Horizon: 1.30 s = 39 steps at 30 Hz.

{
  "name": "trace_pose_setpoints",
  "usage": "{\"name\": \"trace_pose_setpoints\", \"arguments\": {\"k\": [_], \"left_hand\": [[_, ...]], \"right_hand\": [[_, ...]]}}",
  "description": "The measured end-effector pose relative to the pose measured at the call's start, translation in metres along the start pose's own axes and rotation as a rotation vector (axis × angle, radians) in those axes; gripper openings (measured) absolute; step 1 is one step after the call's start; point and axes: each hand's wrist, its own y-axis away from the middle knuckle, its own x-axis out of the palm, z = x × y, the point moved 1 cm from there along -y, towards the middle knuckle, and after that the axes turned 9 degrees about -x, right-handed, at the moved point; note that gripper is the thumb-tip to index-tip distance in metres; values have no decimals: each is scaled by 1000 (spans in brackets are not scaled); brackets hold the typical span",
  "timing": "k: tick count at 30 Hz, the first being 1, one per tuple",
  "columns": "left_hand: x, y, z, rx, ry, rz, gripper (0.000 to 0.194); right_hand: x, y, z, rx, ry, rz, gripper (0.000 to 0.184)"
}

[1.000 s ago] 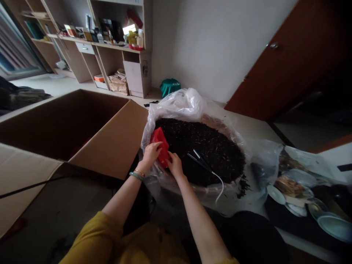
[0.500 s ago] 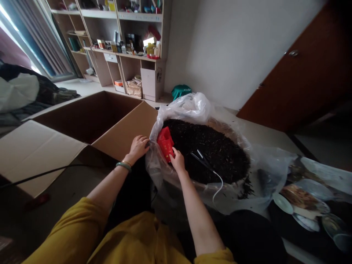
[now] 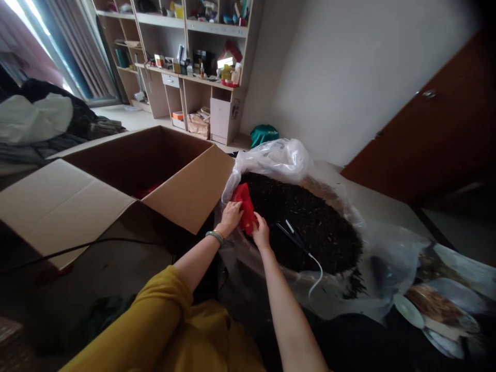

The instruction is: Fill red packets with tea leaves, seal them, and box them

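Note:
A red packet (image 3: 247,211) with small gold marks is held at the near left edge of a heap of dark, dry, leaf-like strips (image 3: 306,217). My left hand (image 3: 231,214), a bangle at its wrist, has its fingers closed on the packet's left side. My right hand (image 3: 261,231) pinches the lower right edge. Whether anything is inside the packet cannot be seen. Clear plastic sheeting (image 3: 279,157) surrounds the heap. On the strips, right of my right hand, lies a black tong-shaped tool (image 3: 293,237), like a hair straightener, its jaws apart and its white cord trailing toward me.
Left of the heap stands a cardboard box (image 3: 186,191) with raised flaps and something red inside. A black cable (image 3: 89,244) crosses at left. Dishes and a bag of brown pieces (image 3: 437,305) are at right. Behind are shelves (image 3: 186,77), a green bag (image 3: 264,135) and a door (image 3: 437,134).
My left hand has moved right from the plastic edge onto the red packet. My right hand keeps its hold. The packet is more upright and narrower in view. The whole view has shifted slightly.

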Motion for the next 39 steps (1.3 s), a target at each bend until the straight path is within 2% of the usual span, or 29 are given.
{"name": "trace_pose_setpoints", "arguments": {"k": [12, 15, 17, 21, 23, 25, 28, 31, 33, 36, 39], "left_hand": [[3, -6, 1, 45, 162, -21, 20], [1, -9, -4, 14, 226, -28, 9], [-2, -12, -9, -6, 228, -18, 9], [-13, -22, -21, 72, 163, -6, 8], [-21, -32, -29, 164, 167, 77, 7], [-28, -43, -39, 278, 200, 260, 7], [-36, -59, -61, 408, 274, 409, 7], [-34, -67, -83, 448, 386, 463, 8], [-27, -67, -92, 436, 455, 477, 8], [-14, -62, -95, 418, 514, 510, 7], [-3, -57, -91, 441, 480, 564, 9]], "right_hand": [[0, 4, 5, 97, -49, -9, 46], [2, 4, 8, 86, -74, -8, 45], [4, 4, 12, 68, -89, 0, 45], [1, 4, 20, 29, -72, 25, 49], [-10, 0, 25, 11, -10, 43, 51], [-30, -8, 30, -6, 78, 17, 52], [-69, -28, 39, -26, 153, -118, 55], [-100, -47, 46, -132, 185, -47, 40], [-112, -51, 46, -162, 194, -6, 33], [-121, -45, 39, -117, 180, -44, 29], [-123, -36, 29, -36, 140, -81, 25]]}}
